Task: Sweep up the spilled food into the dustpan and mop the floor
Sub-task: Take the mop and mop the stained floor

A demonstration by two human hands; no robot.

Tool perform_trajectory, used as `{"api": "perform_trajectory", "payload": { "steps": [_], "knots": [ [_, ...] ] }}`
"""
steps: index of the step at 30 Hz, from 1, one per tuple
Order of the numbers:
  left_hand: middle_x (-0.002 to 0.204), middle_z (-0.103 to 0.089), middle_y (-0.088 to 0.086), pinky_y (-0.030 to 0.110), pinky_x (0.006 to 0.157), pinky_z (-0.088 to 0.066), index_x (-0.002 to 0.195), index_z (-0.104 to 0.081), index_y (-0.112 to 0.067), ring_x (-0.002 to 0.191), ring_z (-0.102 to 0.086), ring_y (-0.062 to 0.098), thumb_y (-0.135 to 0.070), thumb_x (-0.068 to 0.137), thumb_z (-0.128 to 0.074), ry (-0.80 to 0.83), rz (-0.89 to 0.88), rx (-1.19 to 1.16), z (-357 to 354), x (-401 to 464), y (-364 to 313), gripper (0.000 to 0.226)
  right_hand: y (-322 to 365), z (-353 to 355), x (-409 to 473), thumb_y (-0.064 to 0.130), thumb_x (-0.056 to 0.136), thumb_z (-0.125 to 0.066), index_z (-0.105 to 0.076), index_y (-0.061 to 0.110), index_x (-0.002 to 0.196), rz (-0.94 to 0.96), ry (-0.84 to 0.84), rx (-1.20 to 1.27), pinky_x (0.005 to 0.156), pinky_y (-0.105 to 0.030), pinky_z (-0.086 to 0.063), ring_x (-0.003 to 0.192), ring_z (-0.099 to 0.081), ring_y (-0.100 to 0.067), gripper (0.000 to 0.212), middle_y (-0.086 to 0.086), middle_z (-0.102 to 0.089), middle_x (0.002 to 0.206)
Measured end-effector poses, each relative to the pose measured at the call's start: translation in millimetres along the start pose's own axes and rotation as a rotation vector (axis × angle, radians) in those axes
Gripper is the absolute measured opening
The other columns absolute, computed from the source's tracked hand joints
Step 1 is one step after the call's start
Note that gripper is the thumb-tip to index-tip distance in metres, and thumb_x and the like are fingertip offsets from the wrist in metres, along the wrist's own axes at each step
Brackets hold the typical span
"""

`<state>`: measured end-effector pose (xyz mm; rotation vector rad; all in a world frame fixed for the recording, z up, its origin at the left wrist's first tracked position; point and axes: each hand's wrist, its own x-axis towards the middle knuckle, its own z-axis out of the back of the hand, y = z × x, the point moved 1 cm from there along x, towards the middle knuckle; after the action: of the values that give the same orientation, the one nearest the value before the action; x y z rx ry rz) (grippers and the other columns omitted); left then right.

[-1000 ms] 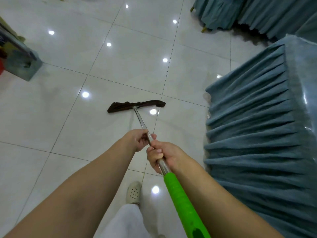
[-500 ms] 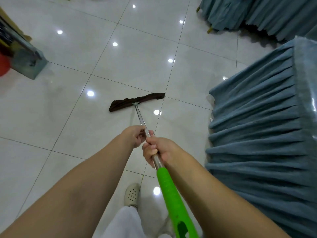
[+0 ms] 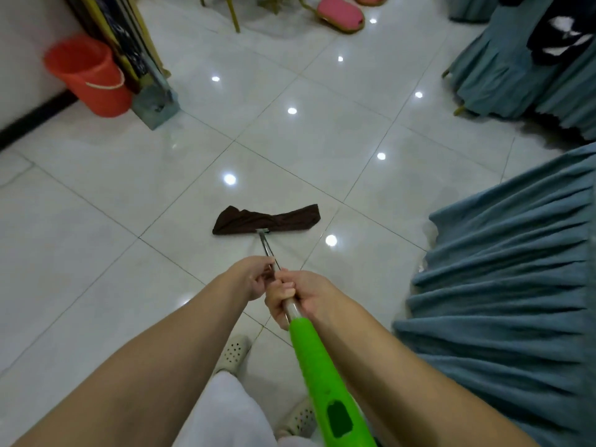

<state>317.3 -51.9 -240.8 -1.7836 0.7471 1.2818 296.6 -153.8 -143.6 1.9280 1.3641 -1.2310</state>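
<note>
Left hand (image 3: 254, 279) and right hand (image 3: 298, 293) both grip the mop pole (image 3: 269, 253).

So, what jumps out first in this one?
Both hands, left hand and right hand, grip a mop handle with a bright green sleeve, low centre. Its dark brown mop head lies flat on the glossy white tiled floor mid-frame. An orange bucket stands upper left.

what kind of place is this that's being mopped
Probably a banquet hall or restaurant dining room: pleated blue table skirts, gold-framed chairs with pink seats and a glossy tiled floor, which a person is mopping.
</note>
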Motion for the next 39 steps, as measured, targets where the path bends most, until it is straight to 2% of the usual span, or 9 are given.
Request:
{"api": "perform_trajectory", "payload": {
  "steps": [2,5,10,14,17,21,24,30,39],
  "knots": [
    [0.073,-0.052,0.009,0.022,0.040,-0.049,0.075,-0.048,-0.003,0.056,-0.052,0.017,-0.019,0.101,-0.041,-0.031,-0.024,-0.038,7,-10,17,0.031,-11,8,-5,0.011,0.100,-0.041,-0.046,0.005,0.059,-0.037,0.007,-0.056,0.023,-0.009,-0.024,0.019,-0.029,-0.009,0.042,-0.004,-0.035,0.037],
    [0.072,-0.052,0.011,0.024,0.051,-0.048,0.073,-0.047,-0.002,0.060,-0.051,0.018,-0.018,0.101,-0.040,-0.065,-0.033,-0.108,18,-21,41,0.033,-29,21,-8,0.011,0.100,-0.042,-0.053,-0.002,0.038,-0.064,0.027,-0.096,0.024,-0.008,-0.025,0.020,-0.030,-0.009,0.064,-0.004,-0.036,0.041],
    [0.070,-0.054,0.010,0.023,0.047,-0.047,0.070,-0.047,-0.001,0.056,-0.053,0.017,-0.019,0.102,-0.039,-0.085,-0.027,-0.181,34,-37,71,0.037,-55,31,-16,0.005,0.097,-0.042,-0.047,0.006,0.065,-0.091,-0.006,-0.153,0.024,-0.008,-0.026,0.020,-0.030,-0.010,0.033,-0.007,-0.042,0.039],
    [0.058,-0.057,0.010,0.021,0.049,-0.047,0.067,-0.047,-0.001,0.049,-0.056,0.017,-0.020,0.102,-0.039,-0.104,-0.041,-0.201,40,-47,88,0.040,-65,35,-21,0.005,0.098,-0.038,-0.043,0.005,0.066,-0.128,-0.014,-0.187,0.022,-0.009,-0.023,0.018,-0.030,-0.010,0.033,-0.006,-0.038,0.035],
    [0.032,-0.047,0.006,0.015,0.029,-0.040,0.060,-0.040,-0.004,0.025,-0.049,0.013,-0.017,0.101,-0.040,-0.164,-0.088,-0.154,36,-58,96,0.042,-68,36,-29,0.003,0.099,-0.037,-0.043,0.005,0.064,-0.134,-0.013,-0.203,0.021,-0.010,-0.023,0.017,-0.030,-0.010,0.035,-0.005,-0.037,0.033],
    [0.043,-0.044,0.007,0.011,0.025,-0.035,0.060,-0.040,-0.005,0.038,-0.047,0.015,-0.007,0.099,-0.038,-0.146,-0.141,-0.129,28,-64,107,0.039,-69,40,-44,0.002,0.099,-0.036,-0.043,0.006,0.064,-0.095,-0.035,-0.198,0.021,-0.011,-0.024,0.015,-0.029,-0.011,0.036,-0.006,-0.038,0.033],
    [0.027,-0.041,0.003,0.009,0.024,-0.032,0.059,-0.039,-0.005,0.029,-0.045,0.012,-0.009,0.100,-0.038,-0.109,-0.142,-0.144,17,-68,116,0.041,-67,48,-57,0.000,0.098,-0.036,-0.043,0.004,0.066,-0.055,-0.047,-0.179,0.022,-0.009,-0.025,0.016,-0.029,-0.011,0.033,-0.007,-0.040,0.037],
    [0.029,-0.041,0.005,0.012,0.026,-0.036,0.060,-0.040,-0.004,0.020,-0.043,0.010,0.001,0.097,-0.036,-0.008,-0.127,-0.138,-13,-68,129,0.038,-54,74,-90,-0.001,0.097,-0.037,-0.046,-0.001,0.069,-0.018,-0.055,-0.078,0.028,-0.008,-0.029,0.018,-0.030,-0.013,0.030,-0.012,-0.045,0.044],
    [0.033,-0.049,0.010,0.019,0.024,-0.040,0.060,-0.044,0.001,0.024,-0.050,0.018,-0.011,0.099,-0.043,0.088,-0.025,-0.135,-64,-55,144,0.040,-41,109,-114,0.007,0.099,-0.043,-0.049,0.000,0.068,0.056,-0.107,-0.056,0.024,-0.008,-0.028,0.017,-0.032,-0.012,0.032,-0.007,-0.040,0.036]
  ]
}}
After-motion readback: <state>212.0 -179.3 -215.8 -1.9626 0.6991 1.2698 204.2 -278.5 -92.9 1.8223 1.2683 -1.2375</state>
